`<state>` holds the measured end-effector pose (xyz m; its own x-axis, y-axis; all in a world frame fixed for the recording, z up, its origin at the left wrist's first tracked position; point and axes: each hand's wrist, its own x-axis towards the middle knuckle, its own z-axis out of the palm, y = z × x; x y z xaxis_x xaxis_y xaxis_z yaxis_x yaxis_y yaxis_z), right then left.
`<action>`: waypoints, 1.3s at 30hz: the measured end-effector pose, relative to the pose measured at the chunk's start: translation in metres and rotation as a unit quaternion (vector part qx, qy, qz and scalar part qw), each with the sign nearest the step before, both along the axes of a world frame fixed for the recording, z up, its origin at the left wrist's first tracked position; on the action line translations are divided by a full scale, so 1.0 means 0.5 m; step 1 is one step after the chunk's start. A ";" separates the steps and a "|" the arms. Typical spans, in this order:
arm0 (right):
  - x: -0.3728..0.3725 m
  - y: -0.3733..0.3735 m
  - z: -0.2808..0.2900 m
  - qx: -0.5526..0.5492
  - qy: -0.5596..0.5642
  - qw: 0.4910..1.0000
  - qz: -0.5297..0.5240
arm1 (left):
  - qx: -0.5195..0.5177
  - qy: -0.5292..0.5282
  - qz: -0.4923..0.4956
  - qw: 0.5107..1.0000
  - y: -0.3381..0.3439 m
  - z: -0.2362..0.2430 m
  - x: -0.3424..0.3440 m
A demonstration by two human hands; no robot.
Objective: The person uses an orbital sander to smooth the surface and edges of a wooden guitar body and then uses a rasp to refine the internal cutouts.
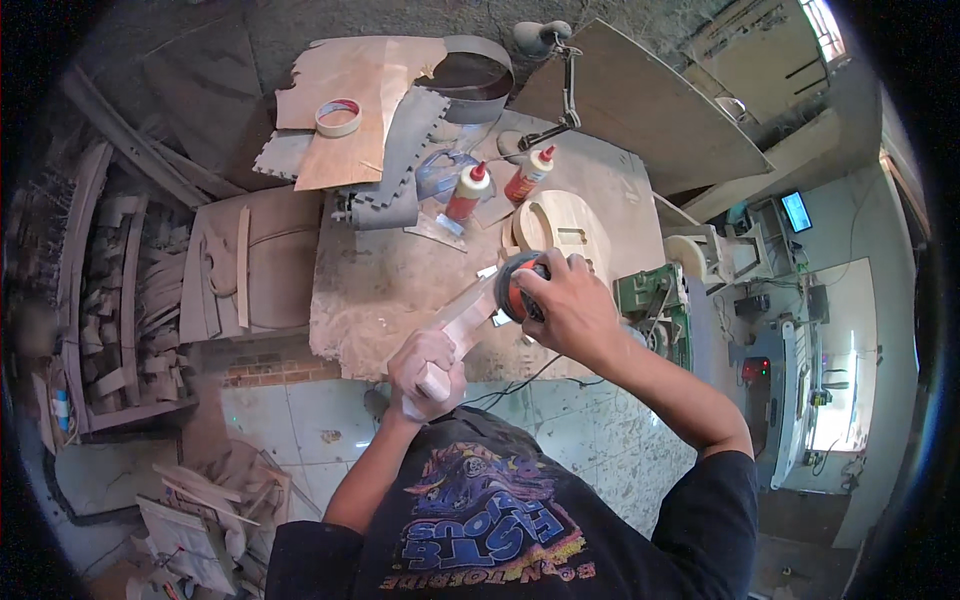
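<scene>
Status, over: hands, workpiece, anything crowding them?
Left hand closed on long wooden piece. Right hand gripping orange-and-black sander at the piece's far end; contact unclear. Rounded wooden body close beyond, red-capped bottles farther back.

Wooden workpiece (472, 322) in the left hand (428, 372): pale pinkish. Sander (519, 288) under the right hand (580, 305): black with orange-red. Beyond both hands: one bottle (465, 203) and a second bottle (526, 181), cream, red-capped, red-labelled; tape roll (338, 127), cream, red inside. Right of the right hand: green machine (646, 293). Below the hands: black shirt (615, 545), print in blue, purple and yellow.
</scene>
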<state>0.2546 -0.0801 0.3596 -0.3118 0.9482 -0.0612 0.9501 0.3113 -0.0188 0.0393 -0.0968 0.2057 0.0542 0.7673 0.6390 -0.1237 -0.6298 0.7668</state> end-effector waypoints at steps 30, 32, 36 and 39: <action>0.003 0.021 -0.005 0.002 0.010 1.000 -0.010 | -0.005 -0.005 -0.037 0.999 0.013 -0.012 -0.011; 0.003 0.019 -0.013 0.007 0.021 1.000 -0.006 | -0.012 -0.007 -0.039 0.999 0.010 -0.012 -0.011; 0.010 0.017 -0.008 0.005 0.004 1.000 -0.012 | -0.021 -0.013 -0.037 0.999 0.009 -0.016 -0.011; 0.001 0.012 -0.006 0.001 0.015 1.000 -0.020 | -0.022 -0.008 -0.039 0.999 0.009 -0.015 -0.012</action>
<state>0.2550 -0.0744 0.3567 -0.2747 0.9602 -0.0512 0.9610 0.2724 -0.0474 0.0336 -0.0920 0.1983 0.1044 0.7886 0.6060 -0.1830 -0.5837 0.7911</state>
